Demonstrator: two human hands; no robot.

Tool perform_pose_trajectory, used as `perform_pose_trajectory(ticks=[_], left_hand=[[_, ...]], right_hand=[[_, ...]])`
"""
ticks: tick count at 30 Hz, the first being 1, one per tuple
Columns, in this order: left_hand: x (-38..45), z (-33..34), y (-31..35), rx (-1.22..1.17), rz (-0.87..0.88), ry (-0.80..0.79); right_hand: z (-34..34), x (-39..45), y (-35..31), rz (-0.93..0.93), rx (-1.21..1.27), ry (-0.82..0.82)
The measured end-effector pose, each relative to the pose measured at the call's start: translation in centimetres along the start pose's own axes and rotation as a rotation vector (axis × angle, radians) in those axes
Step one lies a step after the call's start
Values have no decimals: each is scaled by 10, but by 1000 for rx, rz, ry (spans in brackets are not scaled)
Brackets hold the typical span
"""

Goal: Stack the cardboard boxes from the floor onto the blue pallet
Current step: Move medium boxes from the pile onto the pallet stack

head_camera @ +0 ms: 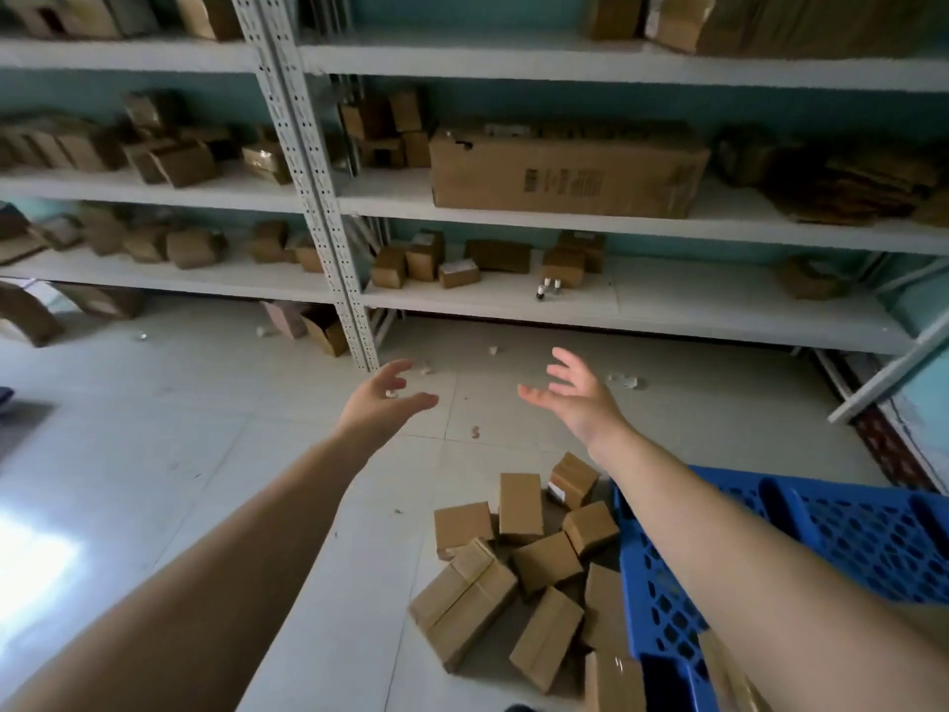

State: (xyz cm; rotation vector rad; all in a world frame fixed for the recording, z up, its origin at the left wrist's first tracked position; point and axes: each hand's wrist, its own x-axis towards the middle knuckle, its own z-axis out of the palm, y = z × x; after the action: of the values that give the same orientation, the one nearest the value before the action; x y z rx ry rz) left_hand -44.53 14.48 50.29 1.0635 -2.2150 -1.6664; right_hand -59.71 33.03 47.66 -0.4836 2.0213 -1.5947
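Facing a white metal shelving unit (513, 218) that fills the whole upper half of the view, several levels deep, perforated upright (313, 197) left of centre. Shelves loaded with brown cartons of mixed sizes; biggest is a long carton (565, 172) on the middle level right of the upright, printed marks on its front too blurred to read. A few small dark bottles (548, 287) stand on the lowest shelf, near the front edge.

Pale tiled floor (179, 429) below, glare patch at lower left, small scraps scattered near the shelf base. An open box (328, 331) lies tipped on the floor by the foot of the upright.

Blue pallet (847, 537) at lower right, plastic grid top, partly covered by the right forearm. Top surface that shows carries no boxes.

Cardboard boxes (518, 567) sit in a loose heap on the floor, just beside the pallet's left edge, some touching it. They lie tilted and overlapping, not stacked. Largest one (462, 603) is at the heap's left front, tape seam up.

Both bare arms reach forward over the floor, well above the heap. Left hand (382, 398): fingers loosely curved and spread, holding nothing. Right hand (575, 398): fingers splayed, thumb out toward the left hand, holding nothing. Palms roughly face each other, gap between them, neither touching any box.
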Motion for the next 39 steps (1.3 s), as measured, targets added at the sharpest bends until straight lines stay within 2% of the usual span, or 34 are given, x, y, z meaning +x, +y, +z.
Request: perform_pose_trajectory(ticks=[8,12,17,24,30,35,39], left_hand=[[39,-31,-14,-26,-48,85],[59,-34,-34,-12,-86,52],[95,-36,-58,14,-117,-44],[167,-28,-102,76,-115,-259],[205,19,-211,156,-195,-428],[219,71,-343,241,-302,-516],[230,112,-455,357,-358,-571]], right_hand=[[49,61,0,34,-40,-119],[62,74,14,83,-49,-111],[79,81,42,161,-66,-38],[115,83,97,350,-18,187],[160,71,205,605,79,293],[195,56,325,723,56,276],[220,57,438,830,-16,341]])
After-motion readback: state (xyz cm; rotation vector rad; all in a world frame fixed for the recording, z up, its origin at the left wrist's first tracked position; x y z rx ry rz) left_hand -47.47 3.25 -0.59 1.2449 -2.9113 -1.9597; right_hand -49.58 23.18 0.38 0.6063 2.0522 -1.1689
